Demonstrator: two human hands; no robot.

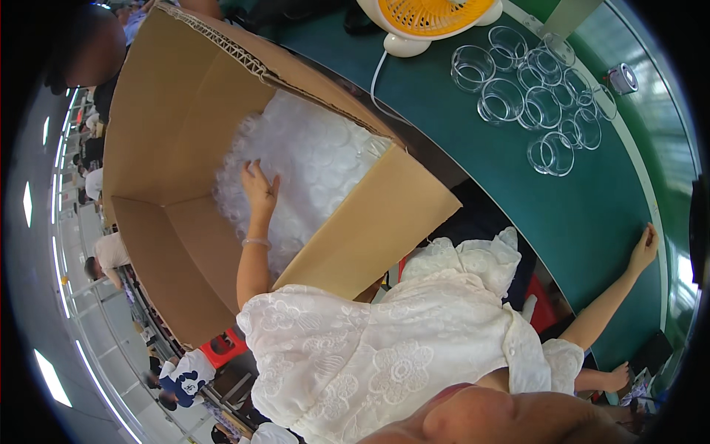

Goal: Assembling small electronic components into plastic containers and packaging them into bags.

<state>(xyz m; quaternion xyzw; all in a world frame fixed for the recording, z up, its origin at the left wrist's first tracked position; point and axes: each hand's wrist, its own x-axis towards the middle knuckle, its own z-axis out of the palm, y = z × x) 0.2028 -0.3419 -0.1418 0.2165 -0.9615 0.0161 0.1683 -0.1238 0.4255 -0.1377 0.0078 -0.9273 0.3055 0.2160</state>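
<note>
My left hand is inside a large open cardboard box, its fingers spread and nothing in its grasp. Beneath and beside it lies a heap of clear, round-rimmed pieces, whitish where they overlap. Whether my fingertips touch the heap I cannot tell. Far to the right, my right hand is over the edge of the green table with its fingers curled together. What they hold, if anything, is too small to make out. Several clear round cups or rings stand grouped at the table's far side.
A white and orange fan stands on the table, its white cord running down toward the box. A small round tin is by the green wall. Another person's hand shows at lower right. Red stools are below.
</note>
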